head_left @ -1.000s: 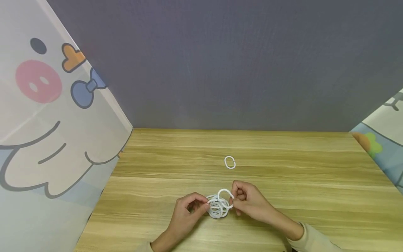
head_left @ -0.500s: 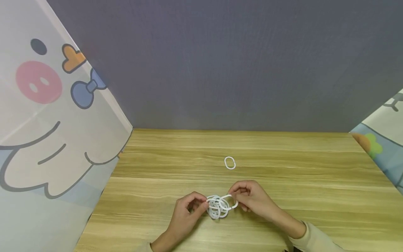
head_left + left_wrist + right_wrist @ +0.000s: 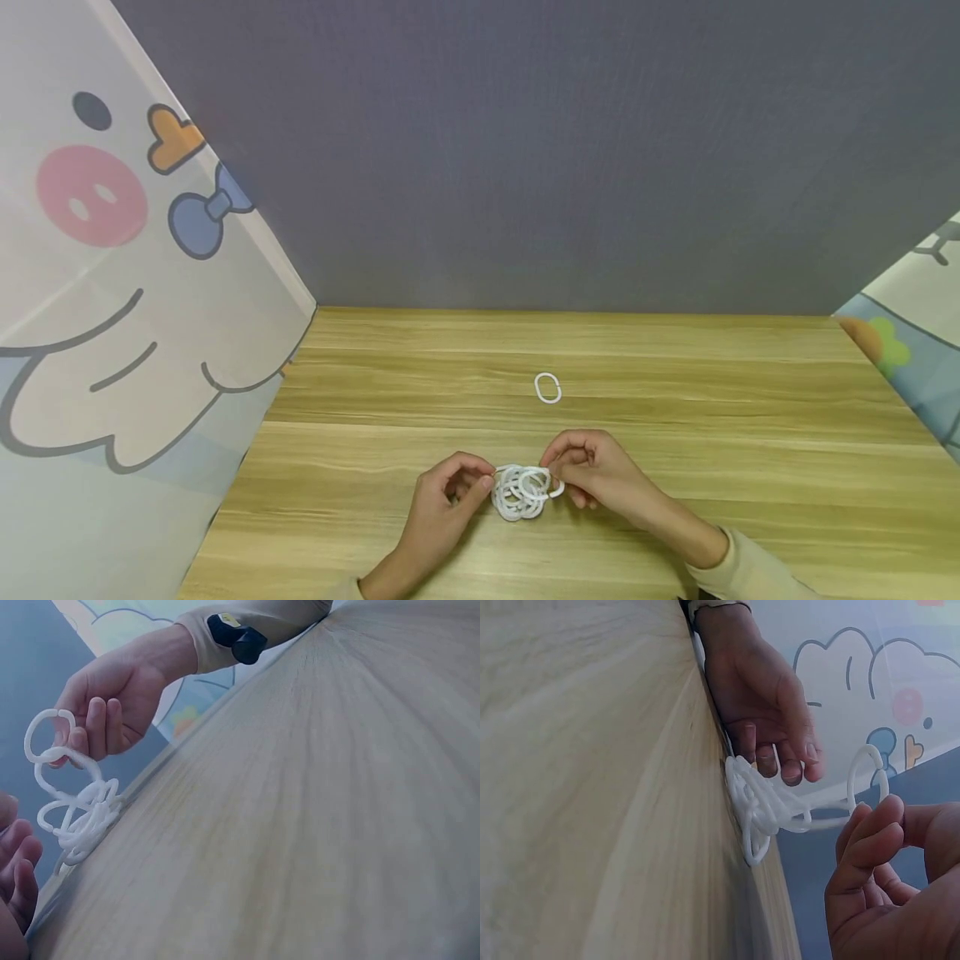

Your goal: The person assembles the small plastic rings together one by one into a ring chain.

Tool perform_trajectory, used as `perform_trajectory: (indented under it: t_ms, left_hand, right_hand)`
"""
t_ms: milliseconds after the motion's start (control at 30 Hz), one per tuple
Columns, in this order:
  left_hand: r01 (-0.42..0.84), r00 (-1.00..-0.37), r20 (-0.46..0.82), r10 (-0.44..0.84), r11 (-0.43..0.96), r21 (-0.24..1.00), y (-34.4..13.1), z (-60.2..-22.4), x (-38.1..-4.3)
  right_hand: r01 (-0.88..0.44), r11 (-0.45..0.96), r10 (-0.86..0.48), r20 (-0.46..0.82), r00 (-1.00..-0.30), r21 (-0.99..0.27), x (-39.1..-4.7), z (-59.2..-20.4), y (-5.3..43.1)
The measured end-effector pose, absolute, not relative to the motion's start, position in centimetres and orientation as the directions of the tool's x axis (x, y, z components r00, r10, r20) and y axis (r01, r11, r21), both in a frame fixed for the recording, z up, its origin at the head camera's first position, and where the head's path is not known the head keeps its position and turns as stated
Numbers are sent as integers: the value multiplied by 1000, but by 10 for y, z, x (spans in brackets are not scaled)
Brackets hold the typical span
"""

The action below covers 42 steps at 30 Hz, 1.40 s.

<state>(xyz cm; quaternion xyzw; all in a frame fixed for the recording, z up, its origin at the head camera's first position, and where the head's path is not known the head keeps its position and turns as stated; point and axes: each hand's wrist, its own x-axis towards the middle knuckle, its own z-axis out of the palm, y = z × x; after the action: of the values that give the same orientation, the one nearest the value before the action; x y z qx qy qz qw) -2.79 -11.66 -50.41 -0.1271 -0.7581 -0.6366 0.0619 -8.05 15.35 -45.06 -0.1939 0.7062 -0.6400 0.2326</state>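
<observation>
My right hand [image 3: 603,472] pinches a white oval plastic chain link [image 3: 30,739] between thumb and forefinger. This link has a small gap and hooks through another link below it, as the left wrist view shows. Beneath, a heap of interlinked white links [image 3: 513,500] lies on the wooden table. At the heap's left side is my left hand [image 3: 448,504], thumb and forefinger slightly apart. In the right wrist view my left hand [image 3: 761,697] has loosely bent fingers close to the heap, with no link visibly gripped. Farther back, one separate white link [image 3: 547,388] lies flat.
The wooden table [image 3: 712,400] reaches back to a grey panel [image 3: 562,167]. A cartoon-printed panel [image 3: 150,333] stands at the left, and another printed panel [image 3: 915,333] at the right. A dark device [image 3: 244,641] is strapped on the right sleeve.
The right hand's link has tipped down and come slightly left over the heap. My left thumb and forefinger have parted a little at the heap's edge. The separate link has not moved.
</observation>
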Motion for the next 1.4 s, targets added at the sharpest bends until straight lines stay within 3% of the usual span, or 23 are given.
perform_trajectory:
  t_ms: [233,467,667,967,1400]
  left_hand:
    - [321,-940,306,150,95,942,-118,-506,-27]
    - [467,-866,450,220,27,884,-118,-506,-28]
    - [446,-873,419,250,59,893,-118,-504,-27]
    - [529,-819,501,280,28,848,-117,-504,-28]
    - [530,-818,509,269,7,848,-117,-506,-28]
  right_hand:
    - [51,118,-559,-108,-822,-992,-78,-451,149]
    - [62,103,-578,-110,-809,-993,-76,-453,144]
    - [81,112,-590,-132,-796,-990,-73,-454,141]
    - [67,106,-619,-119,-777,-992,-73,-457,140]
    - [88,47,-644,-97,-758,-995,-73,-458,140]
